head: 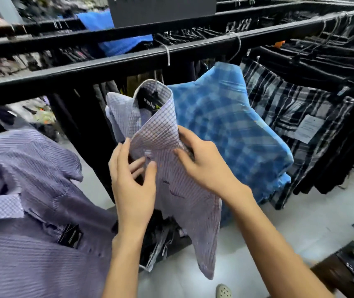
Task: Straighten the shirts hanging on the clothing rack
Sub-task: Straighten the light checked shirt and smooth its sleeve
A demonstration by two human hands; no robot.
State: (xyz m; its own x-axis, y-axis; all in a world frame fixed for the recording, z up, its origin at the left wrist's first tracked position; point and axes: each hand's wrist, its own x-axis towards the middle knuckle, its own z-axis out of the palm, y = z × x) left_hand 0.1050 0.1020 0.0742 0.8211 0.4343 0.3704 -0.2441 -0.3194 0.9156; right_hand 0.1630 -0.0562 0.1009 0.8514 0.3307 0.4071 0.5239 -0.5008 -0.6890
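Head view, looking down along both my forearms at a lilac checked shirt (167,168) hanging by a wire hanger (167,54) from the black rack rail (86,69). My left hand (132,186) rises from below, palm toward the fabric, at the shirt's front opening: thumb curled onto the placket edge, fingers partly tucked behind the cloth, pinching it. My right hand (206,162) comes in from the lower right, wrist bent, fingers curled and gripping the fabric just under the collar (156,117); its fingertips are blurred. The collar stands open, a dark label visible inside. Touching the shirt's right side hangs a blue plaid shirt (232,130); beyond it, dark plaid garments (290,108) crowd the rail. On the left, a second lilac shirt (32,201) fills the near foreground, apart from the held one, with a gap of rail between. Below the shirt's hem lies pale floor (290,222).
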